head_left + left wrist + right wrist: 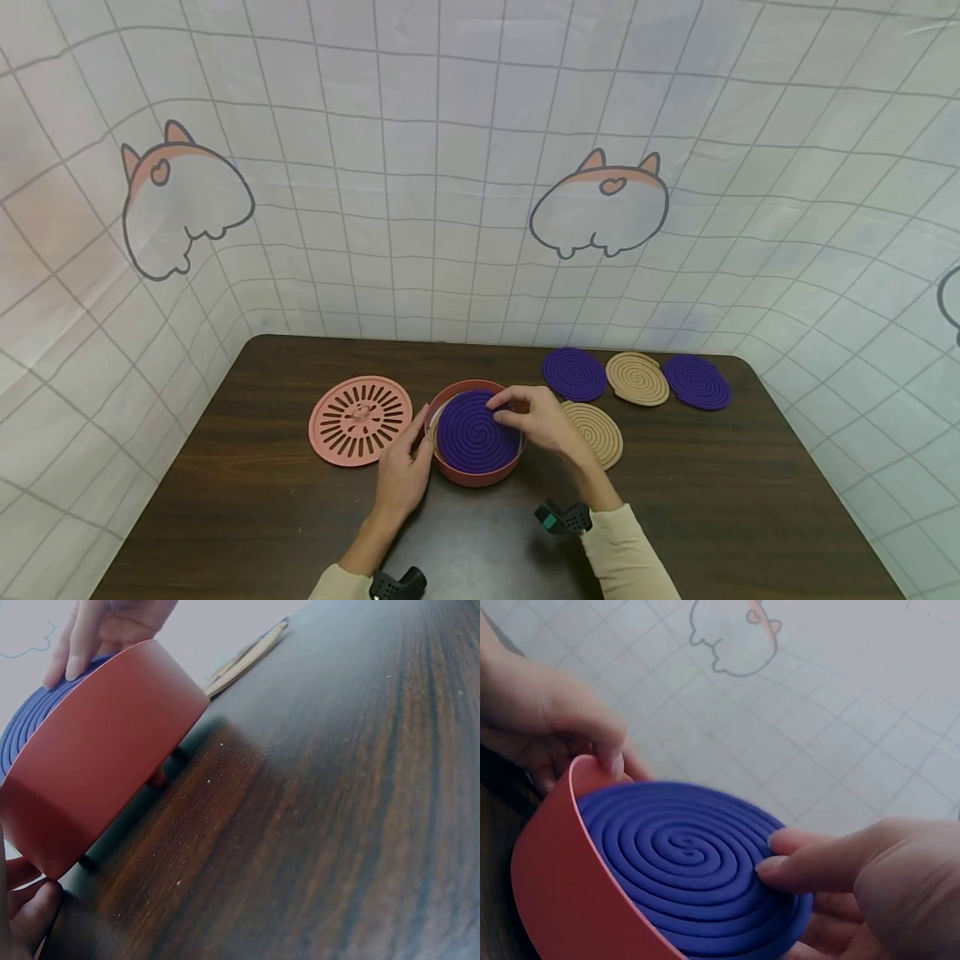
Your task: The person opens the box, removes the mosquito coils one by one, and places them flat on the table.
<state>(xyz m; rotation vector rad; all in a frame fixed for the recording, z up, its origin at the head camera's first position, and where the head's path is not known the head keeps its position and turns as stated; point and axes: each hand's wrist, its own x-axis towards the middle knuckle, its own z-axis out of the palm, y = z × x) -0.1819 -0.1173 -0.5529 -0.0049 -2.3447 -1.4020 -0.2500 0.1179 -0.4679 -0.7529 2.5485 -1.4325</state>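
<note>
A purple mosquito coil point(478, 433) lies tilted at the mouth of a round red box point(477, 479), over a tan coil whose edge shows at the left. My right hand point(536, 417) pinches the purple coil's right edge; in the right wrist view, fingertips point(780, 866) rest on its top and other fingers go beneath it. With my left hand point(403, 471) I hold the box by its left side, the thumb at the rim in the right wrist view. The left wrist view shows the box's wall point(112, 742) and small feet under it.
A pink slotted lid point(361, 421) lies left of the box. Right of it are a tan coil point(597, 433), partly behind my right hand, a purple coil point(573, 373), another tan coil point(637, 378) and another purple coil point(697, 382). A patterned curtain point(465, 167) hangs behind the wooden table point(247, 492).
</note>
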